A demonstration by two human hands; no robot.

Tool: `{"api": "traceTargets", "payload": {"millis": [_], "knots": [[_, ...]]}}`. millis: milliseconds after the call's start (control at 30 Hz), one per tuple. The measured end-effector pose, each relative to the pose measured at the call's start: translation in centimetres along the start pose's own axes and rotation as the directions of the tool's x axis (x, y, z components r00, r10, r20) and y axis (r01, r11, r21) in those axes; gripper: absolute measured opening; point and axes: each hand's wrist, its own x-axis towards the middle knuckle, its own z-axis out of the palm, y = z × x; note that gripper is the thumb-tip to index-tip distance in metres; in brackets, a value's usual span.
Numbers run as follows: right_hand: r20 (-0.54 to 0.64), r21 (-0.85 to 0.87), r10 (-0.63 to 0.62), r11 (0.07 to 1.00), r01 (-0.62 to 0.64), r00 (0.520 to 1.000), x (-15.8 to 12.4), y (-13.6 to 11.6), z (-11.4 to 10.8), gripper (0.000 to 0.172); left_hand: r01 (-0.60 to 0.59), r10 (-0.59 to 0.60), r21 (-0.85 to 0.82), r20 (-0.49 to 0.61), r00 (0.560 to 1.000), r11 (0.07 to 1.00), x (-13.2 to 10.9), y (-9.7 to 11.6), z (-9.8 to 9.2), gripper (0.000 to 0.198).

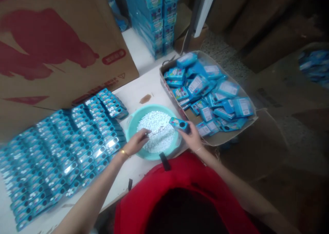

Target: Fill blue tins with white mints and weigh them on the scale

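My right hand [192,137] grips a small blue box [179,124] with a dark round spot on its face, held over the right rim of a turquoise basin [132,124]. Many small white pellets [156,124] fill the basin. Over the left part of the pellets is my left hand [137,141], its fingers curled and drawn together. Whatever lies between those fingertips is too small to make out. A gold-coloured bracelet circles the left wrist.
Rows of blue boxes [69,151] cover the white table [141,81] at left, before a large cardboard carton [64,38]. An open cardboard tray [174,102] of jumbled blue packs [197,85] stands at right. Wrapped blue stacks [154,21] rise behind.
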Motion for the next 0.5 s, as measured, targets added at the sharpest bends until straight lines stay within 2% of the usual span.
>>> {"api": "traceTargets", "payload": {"millis": [100,233,333,500], "knots": [[0.101,-0.125,-0.153,0.978,0.165,0.983,0.2,-0.3,1.0,0.030,-0.080,0.079,0.058,0.017,0.997,0.995,-0.2,3.5,-2.9,0.026],[0.220,-0.149,-0.285,0.935,0.320,0.933,0.5,-0.8,2.7,0.034,-0.135,0.109,0.231,0.119,0.987,0.963,0.4,6.9,-4.6,0.024],[0.249,-0.178,-0.312,0.916,0.360,0.917,0.6,-0.8,3.6,0.040,-0.102,0.025,0.435,0.179,0.983,0.895,1.1,8.6,-4.7,0.026],[0.279,-0.215,-0.316,0.900,0.380,0.907,0.7,-0.2,4.4,0.041,-0.024,-0.173,0.748,0.185,0.967,0.664,2.1,11.9,-3.7,0.029]]}}
